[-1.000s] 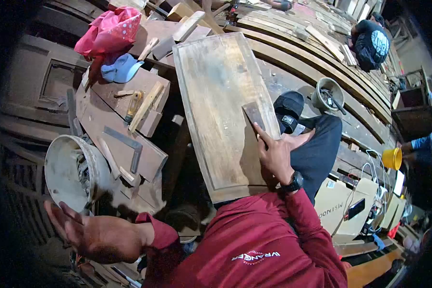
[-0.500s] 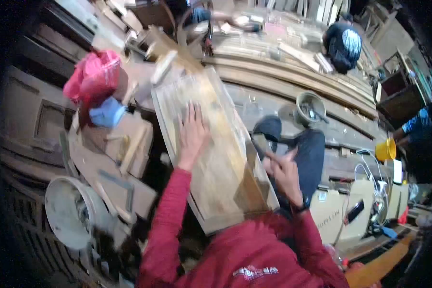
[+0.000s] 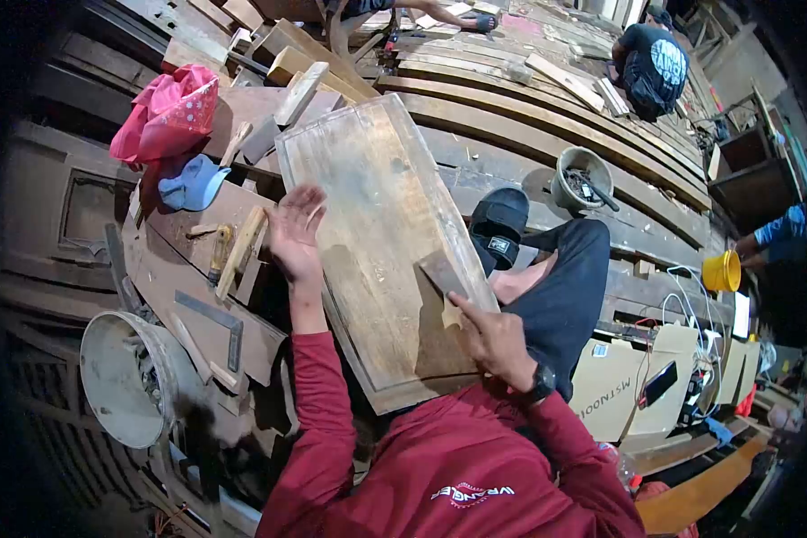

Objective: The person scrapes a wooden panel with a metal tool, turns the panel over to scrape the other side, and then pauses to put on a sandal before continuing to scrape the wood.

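A wooden panel (image 3: 386,206) with a raised border lies tilted across my lap. My left hand (image 3: 297,235) is lifted at its left edge, palm partly turned up, fingers apart and holding nothing. Over the lower right of the panel, my right hand (image 3: 500,345) is closed round a scraper (image 3: 441,273) with a wide, flat grey blade. The blade overlaps the panel's surface, and a pale tan piece shows just below it by the fingers. Most of the handle is hidden in the hand.
On the left are a steel square (image 3: 233,341), a blue cap (image 3: 193,183), a pink bag (image 3: 169,115) and a white bucket (image 3: 117,381). A grey pail (image 3: 565,193) stands beyond my foot. One person (image 3: 652,67) crouches far right; a phone (image 3: 659,384) lies on cardboard.
My left hand has come off the panel's middle to its left edge and turned palm up. My right hand has moved left with the scraper, from beside the panel to over it.
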`<state>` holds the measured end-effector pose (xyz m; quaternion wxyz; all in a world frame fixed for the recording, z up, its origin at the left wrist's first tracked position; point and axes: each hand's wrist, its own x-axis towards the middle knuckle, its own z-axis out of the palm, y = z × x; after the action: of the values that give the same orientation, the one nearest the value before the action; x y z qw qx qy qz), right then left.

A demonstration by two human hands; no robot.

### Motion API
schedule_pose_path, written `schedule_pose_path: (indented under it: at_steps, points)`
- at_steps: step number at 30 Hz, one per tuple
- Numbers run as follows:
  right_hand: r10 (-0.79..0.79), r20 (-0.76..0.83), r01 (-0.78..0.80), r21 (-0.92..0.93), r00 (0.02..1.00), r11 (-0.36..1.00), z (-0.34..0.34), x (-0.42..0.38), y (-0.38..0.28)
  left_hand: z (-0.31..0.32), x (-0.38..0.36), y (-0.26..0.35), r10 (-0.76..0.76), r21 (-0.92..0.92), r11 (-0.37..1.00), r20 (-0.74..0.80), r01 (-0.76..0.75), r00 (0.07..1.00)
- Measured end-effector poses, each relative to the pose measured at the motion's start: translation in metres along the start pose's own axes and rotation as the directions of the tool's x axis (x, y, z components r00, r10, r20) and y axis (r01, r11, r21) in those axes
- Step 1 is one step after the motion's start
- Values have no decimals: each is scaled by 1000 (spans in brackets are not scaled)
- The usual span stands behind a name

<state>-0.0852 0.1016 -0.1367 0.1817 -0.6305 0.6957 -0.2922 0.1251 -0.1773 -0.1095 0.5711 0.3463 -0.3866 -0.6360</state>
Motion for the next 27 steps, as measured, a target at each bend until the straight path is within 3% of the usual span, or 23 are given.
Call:
schedule_pose_path:
  at_steps: [3, 4, 5, 8, 10, 11, 13, 16, 19, 20, 23, 24, 27]
  points:
    - [14, -32, -14, -1, 999, 1000, 17, 11, -10, -59, 30, -42, 97, -246, 969, 235, -38, 967]
    - [8, 2, -8, -6, 1000, 1000, 19, 22, -13, 6, 9, -25, 76, 64, 996, -193, -65, 978]
    - [23, 22, -23, -32, 999, 999, 20, 30, -16, 37, -12, -20, 114, 214, 974, -149, -80, 982]
    - [78, 61, -72, -93, 995, 993, 16, 50, -27, 78, -54, -37, 76, 263, 959, 112, -103, 991]
    - [10, 13, -9, -48, 1000, 999, 11, 30, -24, 78, -84, -33, 169, 494, 836, 179, -237, 969]
    - [7, 4, -7, -37, 1000, 999, 12, 29, -21, 69, -99, -31, 172, 668, 690, 221, -277, 960]
    - [40, 13, -40, -19, 999, 999, 17, 30, -17, 48, -120, -34, 187, 787, 509, 293, -348, 937]
    - [97, 9, -97, -27, 995, 995, 22, 53, -15, 31, -138, -17, 209, 927, 182, 290, -329, 934]
    - [157, 63, -155, -28, 986, 988, 10, 49, -30, 7, -138, -15, 310, 973, 80, 180, -215, 933]
    - [143, 64, -142, -22, 988, 990, 11, 42, -30, -4, -137, -15, 277, 980, 10, 187, -198, 942]
    - [201, 133, -200, -17, 971, 980, 7, 27, -36, -23, -133, -40, 216, 983, 132, 96, -127, 972]
    - [156, 81, -157, 8, 984, 988, 8, 26, -36, -22, -134, -41, 168, 977, 190, 68, -100, 983]
    - [98, 104, -93, -53, 990, 994, 7, 14, -40, -23, -131, -39, 179, 978, 182, 72, -105, 981]
